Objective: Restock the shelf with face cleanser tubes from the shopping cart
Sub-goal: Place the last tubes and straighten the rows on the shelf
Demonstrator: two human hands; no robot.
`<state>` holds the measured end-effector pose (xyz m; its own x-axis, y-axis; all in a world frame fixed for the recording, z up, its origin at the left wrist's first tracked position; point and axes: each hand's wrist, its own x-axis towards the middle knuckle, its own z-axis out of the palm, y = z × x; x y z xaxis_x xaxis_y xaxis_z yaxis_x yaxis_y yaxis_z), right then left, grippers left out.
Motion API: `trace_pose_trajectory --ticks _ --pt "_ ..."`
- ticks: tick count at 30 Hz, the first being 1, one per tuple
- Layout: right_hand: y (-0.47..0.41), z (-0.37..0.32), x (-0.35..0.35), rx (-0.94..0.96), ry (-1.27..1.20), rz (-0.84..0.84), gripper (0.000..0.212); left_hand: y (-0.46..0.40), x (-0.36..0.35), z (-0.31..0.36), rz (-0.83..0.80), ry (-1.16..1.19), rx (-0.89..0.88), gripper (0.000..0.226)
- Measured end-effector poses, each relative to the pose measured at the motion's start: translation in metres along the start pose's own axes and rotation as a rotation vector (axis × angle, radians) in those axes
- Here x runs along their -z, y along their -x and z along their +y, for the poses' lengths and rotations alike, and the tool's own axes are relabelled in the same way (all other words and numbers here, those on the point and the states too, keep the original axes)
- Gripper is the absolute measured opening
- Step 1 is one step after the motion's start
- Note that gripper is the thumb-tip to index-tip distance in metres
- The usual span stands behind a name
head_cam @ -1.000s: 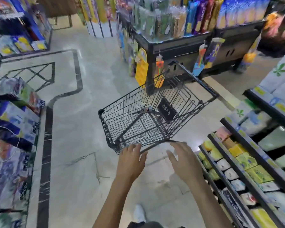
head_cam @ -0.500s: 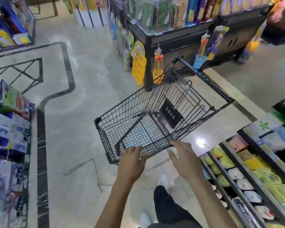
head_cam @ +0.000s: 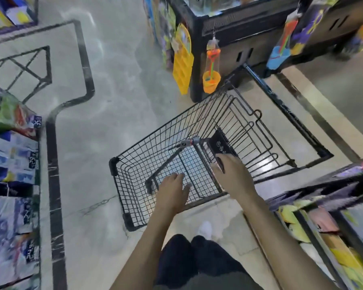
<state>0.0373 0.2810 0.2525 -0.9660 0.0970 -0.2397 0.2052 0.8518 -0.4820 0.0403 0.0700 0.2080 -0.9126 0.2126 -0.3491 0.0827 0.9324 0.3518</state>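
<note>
A black wire shopping cart (head_cam: 122, 185) stands on the floor just in front of me, its handle (head_cam: 281, 105) at the far right. I can make out no face cleanser tubes in its basket. My left hand (head_cam: 172, 191) reaches over the near rim into the basket with its fingers stretched downward and holds nothing. Further right, my right hand (head_cam: 233, 174) is also inside the basket, fingers straight, with the fingertips at a black placard (head_cam: 220, 145) on the child-seat flap.
A shelf (head_cam: 323, 225) with yellow and pink packs runs along my right. Stacked bagged goods (head_cam: 13, 153) line the left. Ahead stands a black display unit (head_cam: 228, 34) with a hanging orange bucket toy (head_cam: 211, 80) and yellow tray (head_cam: 182, 68). My legs (head_cam: 197, 260) are below.
I have stepped closer and look further down. Both hands have moved from above the cart's near rim forward into the basket, the right one up to the placard.
</note>
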Motion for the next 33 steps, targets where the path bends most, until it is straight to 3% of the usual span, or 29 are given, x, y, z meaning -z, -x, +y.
trace_pose_trajectory --ticks 4,17,21,24,28,33 --pt "-0.074 0.004 0.018 -0.009 0.019 0.053 0.045 -0.055 -0.006 0.005 -0.045 0.101 0.081 0.051" --pt "-0.293 0.052 0.018 -0.022 0.334 0.23 0.052 -0.244 -0.076 -0.016 -0.208 0.88 0.571 0.053" --pt "-0.327 0.067 0.013 -0.026 0.378 0.363 0.048 -0.297 -0.111 -0.031 -0.206 1.057 0.752 0.054" --pt "-0.347 0.081 0.0 -0.116 0.379 0.313 0.054 -0.329 -0.137 -0.035 -0.242 1.181 0.858 0.048" --pt "-0.357 0.094 -0.017 -0.146 0.462 0.37 0.062 -0.366 -0.162 -0.032 -0.271 1.316 0.93 0.041" --pt "-0.362 0.103 -0.027 -0.136 0.511 0.443 0.052 -0.404 -0.186 -0.033 -0.242 1.507 0.99 0.046"
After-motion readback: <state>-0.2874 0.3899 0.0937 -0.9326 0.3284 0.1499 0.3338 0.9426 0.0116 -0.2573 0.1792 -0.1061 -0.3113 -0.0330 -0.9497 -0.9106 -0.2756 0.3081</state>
